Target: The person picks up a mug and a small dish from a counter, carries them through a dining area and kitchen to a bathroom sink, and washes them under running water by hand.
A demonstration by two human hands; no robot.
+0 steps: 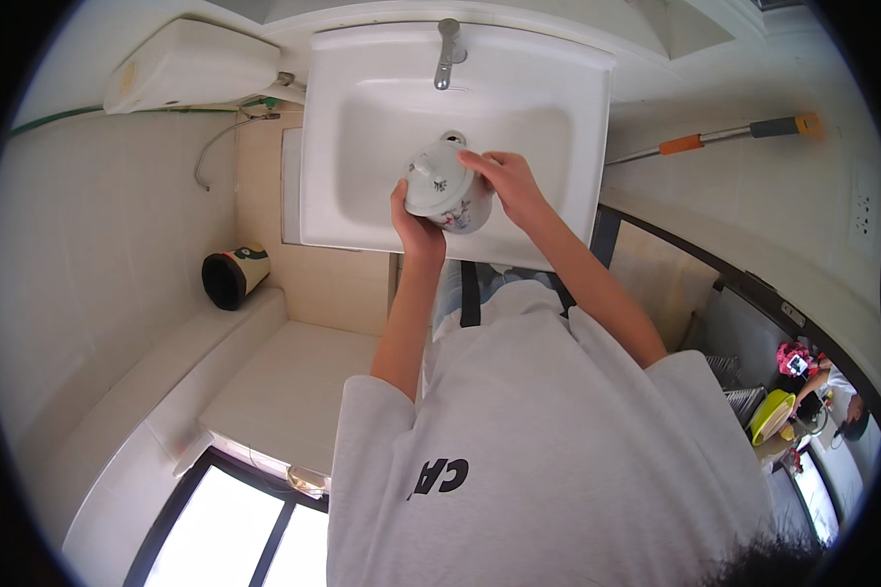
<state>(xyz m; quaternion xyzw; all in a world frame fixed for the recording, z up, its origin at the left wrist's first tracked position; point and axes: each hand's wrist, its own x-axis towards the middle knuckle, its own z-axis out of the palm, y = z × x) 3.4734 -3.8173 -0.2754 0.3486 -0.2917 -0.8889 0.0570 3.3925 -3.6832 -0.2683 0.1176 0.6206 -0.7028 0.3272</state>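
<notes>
A white lidded ceramic pot point(464, 214) with a floral pattern is held tilted over the washbasin point(536, 158). Its domed lid point(440, 183), topped by a knob, sits on the rim. My left hand point(418, 226) cups the pot's near left side, thumb up along the lid's edge. On the right, my right hand point(509, 180) grips the pot's upper side, with a finger or thumb at the lid's edge. Some of its fingers are hidden behind the pot. Just beyond the pot shows the basin's drain hole point(453, 136).
A chrome faucet point(448, 59) stands at the basin's back edge. Left are a white cistern point(198, 66), a hanging metal hose point(205, 150) and a dark-mouthed bin point(238, 277) on a ledge. An orange-and-grey pole point(719, 138) leans right. Through the doorway, another person point(844, 389) is near a yellow-green basin point(773, 417).
</notes>
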